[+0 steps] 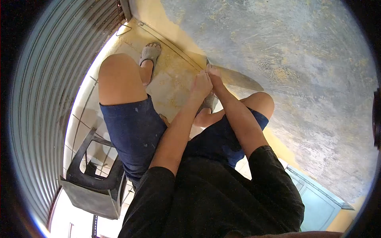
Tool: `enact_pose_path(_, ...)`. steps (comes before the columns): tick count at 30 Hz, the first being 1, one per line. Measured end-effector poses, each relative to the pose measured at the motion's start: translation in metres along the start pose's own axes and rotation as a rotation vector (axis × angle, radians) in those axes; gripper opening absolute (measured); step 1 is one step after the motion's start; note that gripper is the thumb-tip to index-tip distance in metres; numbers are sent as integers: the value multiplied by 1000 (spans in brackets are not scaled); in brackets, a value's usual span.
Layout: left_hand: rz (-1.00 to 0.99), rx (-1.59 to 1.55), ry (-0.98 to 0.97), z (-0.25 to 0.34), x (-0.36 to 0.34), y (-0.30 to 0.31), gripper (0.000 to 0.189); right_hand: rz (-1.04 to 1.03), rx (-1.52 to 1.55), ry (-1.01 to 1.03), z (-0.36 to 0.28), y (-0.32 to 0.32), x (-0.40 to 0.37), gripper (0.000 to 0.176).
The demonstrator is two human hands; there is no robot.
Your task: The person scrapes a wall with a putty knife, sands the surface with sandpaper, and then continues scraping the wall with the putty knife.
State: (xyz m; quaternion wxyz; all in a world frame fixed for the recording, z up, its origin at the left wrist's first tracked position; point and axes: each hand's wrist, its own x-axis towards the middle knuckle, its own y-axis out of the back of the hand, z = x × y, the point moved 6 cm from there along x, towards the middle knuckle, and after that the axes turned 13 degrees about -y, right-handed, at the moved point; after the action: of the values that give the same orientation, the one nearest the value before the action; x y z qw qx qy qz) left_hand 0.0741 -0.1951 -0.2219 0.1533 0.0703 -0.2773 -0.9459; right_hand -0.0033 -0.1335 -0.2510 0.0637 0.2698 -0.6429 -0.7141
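Observation:
Both hands meet low in front of me, close to the bottom of a grey, patchily coated wall (pixel 278 51). My left hand (pixel 202 82) is closed, its fingers curled beside the right. Just to its right, my right hand (pixel 214 73) is also closed, right by the wall. A small dark edge shows at the fingertips, too little of it to name. Whatever the fingers grip is hidden by the hands. A dark shadow spreads along the wall beside the right hand.
A black plastic stool (pixel 95 176) stands at the lower left with a flat grey board (pixel 89 200) against it. A ribbed metal shutter (pixel 43 99) runs along the left. A light blue panel (pixel 317 202) is at the lower right. My sandaled foot (pixel 151 51) rests on the dusty floor (pixel 170 75).

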Motion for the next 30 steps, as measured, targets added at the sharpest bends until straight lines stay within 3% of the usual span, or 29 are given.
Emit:
enact_pose_path(3,-2,-34,-2,-9,5,-2,25,-23,16,27,-3,-2,4,33)
enact_pose_path(6,-65,134,-158,-16,11,-12,24,75,88,103,-6,-12,12,33)
enact_pose_path(9,23,133,-178,-23,16,-16,23,117,127,139,3,-36,26,24)
enact_pose_path(12,-61,89,-58,-14,17,4,22,-28,147,73,8,-58,27,24)
enact_pose_path(14,-184,87,-7,-4,19,19,22,104,104,119,10,-63,36,23)
enact_pose_path(15,-179,87,-9,-11,17,10,22,108,102,122,9,-59,35,23)
enact_pose_path(17,21,194,-209,-20,11,-6,21,119,108,114,3,-44,26,21)
enact_pose_path(21,-89,264,-212,0,8,9,23,220,97,202,-12,-6,7,25)
enact_pose_path(23,-63,18,44,3,7,27,23,-25,381,64,-4,-16,9,26)
enact_pose_path(24,-68,19,54,-4,5,20,23,-35,383,65,-5,-20,8,26)
enact_pose_path(26,-44,103,-98,-8,11,11,23,154,104,168,-11,-16,10,28)
enact_pose_path(30,42,148,-191,-27,25,-4,21,56,86,116,-10,-35,34,29)
